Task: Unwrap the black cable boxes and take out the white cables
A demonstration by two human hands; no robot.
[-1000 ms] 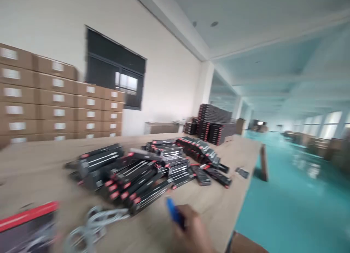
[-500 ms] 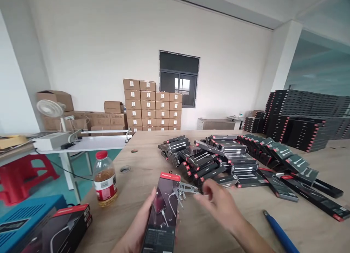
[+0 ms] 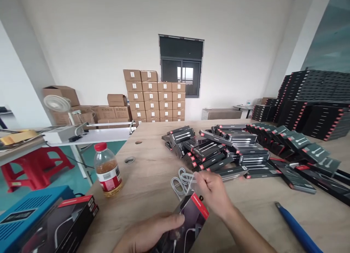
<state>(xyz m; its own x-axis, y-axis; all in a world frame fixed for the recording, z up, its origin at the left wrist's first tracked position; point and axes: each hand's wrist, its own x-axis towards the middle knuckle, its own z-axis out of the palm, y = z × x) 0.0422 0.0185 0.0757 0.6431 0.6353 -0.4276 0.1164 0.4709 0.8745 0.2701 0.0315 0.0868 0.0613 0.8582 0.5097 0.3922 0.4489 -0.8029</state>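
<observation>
My left hand [image 3: 155,229] is closed round a dark box with a red end [image 3: 195,218], its thumb across the printed face, the box tilted to the right. Just above the box's red end, my right hand [image 3: 209,187] pinches part of a coiled grey-white cable [image 3: 179,183]. The cable's loops spread to the left of those fingertips, over the wooden table. Behind the hands lies a heap of black boxes with red ends [image 3: 205,150]. The far side of the held box is hidden.
A bottle [image 3: 108,172] stands at the left, behind a blue device [image 3: 32,213] and dark boxes [image 3: 71,223]. A blue tool [image 3: 298,227] lies at the right front. Tall black box stacks [image 3: 314,99] rise at the back right.
My left hand has tipped the box, its red end moving right and down. My right hand has taken hold of the cable, whose loops now stand up more. The view has shifted.
</observation>
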